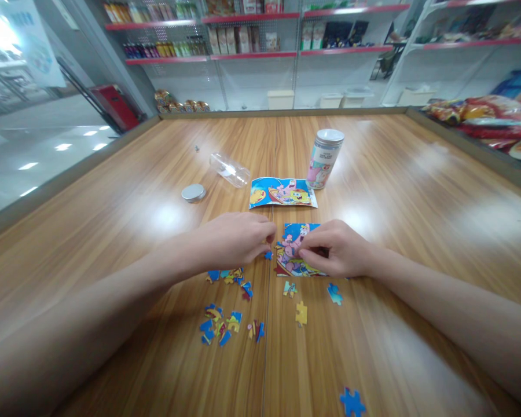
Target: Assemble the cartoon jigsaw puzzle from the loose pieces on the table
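My left hand (243, 238) is closed, its thumb and fingers pinched at a small blue jigsaw piece (268, 255) just left of the partly joined puzzle (292, 263). That puzzle shows pink and yellow cartoon figures on blue. Over its right side lies my right hand (338, 249), thumb and forefinger drawn together; whatever is between them is hidden. Loose pieces are scattered nearer me: a yellow piece (301, 313), a light blue piece (334, 294), a blue piece (352, 402) and a cluster of several pieces (221, 324) on the left.
Behind the hands lies a picture sheet (282, 192) with the same cartoon. A lidded can (325, 159) stands at its right end. To the left are a clear plastic jar (229, 169) on its side and a silver lid (193, 193). Stocked shelves (252, 55) line the back.
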